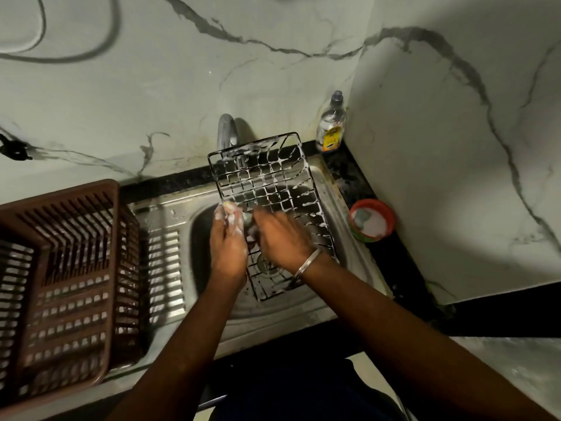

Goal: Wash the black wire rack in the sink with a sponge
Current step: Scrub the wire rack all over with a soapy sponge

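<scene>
**Head view: foamy rack propped in the sink, both hands on it**

Head camera looks straight down, and far left a brown slatted plastic basket (60, 268) sits on the steel drainboard (165, 268), its ribs speckled with white foam. Moving along, the steel sink (170, 214) opens into its round basin. Now the left hand (227, 238) is right at the basin's middle, coated in suds, with its fingers (231, 215) curled tight on the left edge of the black wire rack (267, 183).

That rack stands tilted in the basin. Its near end is down by the drain, and its far end leans up in front of the tap (226, 132), with lather strung along the wires. Between the hands a grey-green lump shows, seemingly the sponge (247, 219), touching the rack. The right hand (282, 238) lies over the rack's lower half with a metal bangle (308, 262) at the wrist. It is smeared with motion, so whether its fingers clasp the sponge or only press it I cannot tell.

Further right, on the dark desk (343, 168) in the corner, a clear bottle (331, 126) with a yellow label stands upright by the marble wall. Nearer the camera, a red bowl (390, 215) holds white foam.
</scene>
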